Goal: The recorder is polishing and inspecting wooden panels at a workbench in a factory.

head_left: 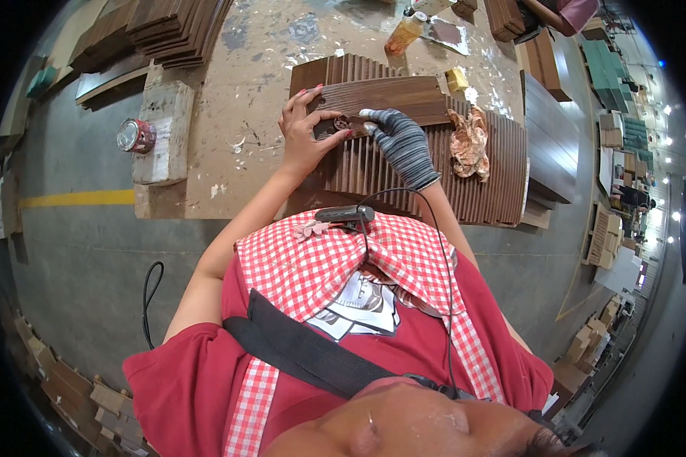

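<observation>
My bare left hand [303,131] curls its thumb and index finger around a small dark brown round piece [341,122], with its other fingers at the end of a dark brown wooden board [385,97]. My right hand [404,148], in a grey striped knit glove, is closed in a pinch beside that piece. A small brown bit shows at its fingertips, too small to name. The board lies across a row of dark brown grooved wooden slats [476,199]. A crumpled, stained cloth [469,143] rests on the slats to the right of my gloved hand.
Beyond the slats, a yellow block [456,79] and a bottle of amber liquid [405,33] sit on the paint-spotted table [240,99]. A tin can [136,135] stands at the left. Stacked boards [171,30] lie far left. At the far right another person's arm [549,15] shows.
</observation>
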A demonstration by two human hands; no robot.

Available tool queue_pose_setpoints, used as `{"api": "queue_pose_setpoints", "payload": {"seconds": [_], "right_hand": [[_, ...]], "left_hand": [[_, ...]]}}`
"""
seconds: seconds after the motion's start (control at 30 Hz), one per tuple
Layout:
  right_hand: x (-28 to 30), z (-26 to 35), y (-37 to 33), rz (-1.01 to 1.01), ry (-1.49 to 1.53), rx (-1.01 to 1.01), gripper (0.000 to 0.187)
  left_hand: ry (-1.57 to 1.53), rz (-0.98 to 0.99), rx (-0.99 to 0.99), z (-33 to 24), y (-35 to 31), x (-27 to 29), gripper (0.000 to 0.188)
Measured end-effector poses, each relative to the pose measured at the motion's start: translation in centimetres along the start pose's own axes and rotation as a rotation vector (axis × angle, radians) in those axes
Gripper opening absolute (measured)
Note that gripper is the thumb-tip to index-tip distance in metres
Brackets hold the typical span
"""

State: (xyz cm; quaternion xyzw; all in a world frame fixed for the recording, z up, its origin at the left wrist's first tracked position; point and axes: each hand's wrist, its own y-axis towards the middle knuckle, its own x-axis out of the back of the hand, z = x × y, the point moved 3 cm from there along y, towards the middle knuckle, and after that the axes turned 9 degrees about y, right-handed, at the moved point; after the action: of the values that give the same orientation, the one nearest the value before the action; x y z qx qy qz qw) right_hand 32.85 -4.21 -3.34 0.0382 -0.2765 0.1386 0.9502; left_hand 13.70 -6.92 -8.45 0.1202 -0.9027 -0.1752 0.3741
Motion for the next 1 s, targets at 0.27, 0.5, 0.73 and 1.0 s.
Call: {"api": "queue_pose_setpoints", "payload": {"seconds": [0.27,0.5,0.73,1.0], "right_hand": [[-0.3,1.3,-0.1,-0.001,-0.379,0.188,0.022],[-0.4,2.4,-0.4,0.137,-0.611,0.166,0.021],[-0.2,1.6,-0.9,0.103,-0.592,0.15,0.017],[2.0,-2.8,0.2,0.198,0.473,-0.16,0.021]], "left_hand": [[-0.025,0.024,-0.017,0.1,-0.7,-0.7,0.032],[-0.04,0.064,-0.01,-0.1,-0.8,-1.0,0.032],[-0.034,0.083,-0.012,-0.5,-0.7,-0.8,0.03],[-0.029,0.035,-0.007,-0.5,-1.7,0.5,0.033]]}}
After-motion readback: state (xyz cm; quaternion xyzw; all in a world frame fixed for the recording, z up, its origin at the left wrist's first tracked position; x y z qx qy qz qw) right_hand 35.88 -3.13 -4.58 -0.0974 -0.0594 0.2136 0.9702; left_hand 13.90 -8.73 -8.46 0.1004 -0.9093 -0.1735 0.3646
